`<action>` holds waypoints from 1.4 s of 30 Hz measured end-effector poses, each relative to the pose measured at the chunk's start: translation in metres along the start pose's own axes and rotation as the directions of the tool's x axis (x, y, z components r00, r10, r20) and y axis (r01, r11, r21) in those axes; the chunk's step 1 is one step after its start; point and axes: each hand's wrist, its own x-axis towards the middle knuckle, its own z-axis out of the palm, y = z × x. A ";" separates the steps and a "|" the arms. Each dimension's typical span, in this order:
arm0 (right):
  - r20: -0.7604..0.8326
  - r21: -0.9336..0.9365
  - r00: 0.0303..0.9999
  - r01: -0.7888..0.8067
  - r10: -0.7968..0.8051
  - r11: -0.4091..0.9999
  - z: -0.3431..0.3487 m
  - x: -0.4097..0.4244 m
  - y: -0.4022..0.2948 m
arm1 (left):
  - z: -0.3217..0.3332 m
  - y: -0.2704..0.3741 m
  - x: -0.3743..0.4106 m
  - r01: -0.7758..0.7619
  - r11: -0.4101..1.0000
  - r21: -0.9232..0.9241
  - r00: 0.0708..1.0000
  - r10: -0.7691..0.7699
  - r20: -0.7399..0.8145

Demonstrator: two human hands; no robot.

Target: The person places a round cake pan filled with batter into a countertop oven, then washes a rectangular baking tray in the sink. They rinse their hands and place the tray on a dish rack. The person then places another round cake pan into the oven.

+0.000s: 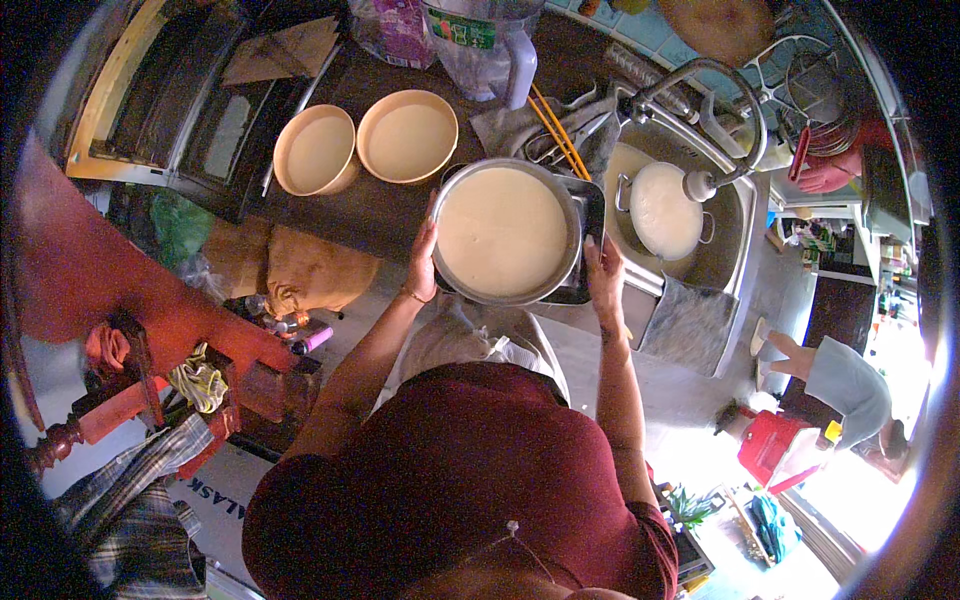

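A round metal pan [501, 232] of smooth, cream-coloured liquid is between my hands, over a dark rectangular tray [591, 202] at the counter's front edge. My left hand [423, 259] grips the pan's left side. My right hand [604, 274] is closed on the tray's right edge, with the thumb on top; its hidden fingers are under the rim. Two round tan tubs [315, 150] of similar pale liquid stand behind and to the left, side by side.
In the sink [739, 247] on the right, under the curved faucet [757, 112], sits a two-handled pot [666, 211] of whitish liquid. Behind the pan are orange chopsticks [559, 131], scissors [559, 142] on a grey cloth and a clear pitcher [480, 52]. A person [847, 382] bends over at far right.
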 end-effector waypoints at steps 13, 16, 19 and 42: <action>0.115 0.449 0.993 -0.066 0.016 0.891 0.001 0.003 -0.003 | -0.008 -0.020 -0.008 0.072 0.992 0.103 0.989 -0.058 -0.133; 0.146 0.522 0.988 -0.119 0.049 0.845 -0.001 0.003 -0.010 | -0.001 -0.019 -0.014 0.085 0.991 0.100 0.976 -0.063 -0.207; 0.147 0.532 0.987 -0.132 0.063 0.837 -0.005 0.004 -0.014 | 0.009 -0.007 -0.020 0.120 0.991 0.051 0.965 -0.105 -0.241; 0.333 0.507 0.941 -0.225 0.051 0.832 -0.037 -0.001 -0.149 | 0.059 0.106 -0.070 0.056 0.991 -0.120 0.931 -0.095 -0.352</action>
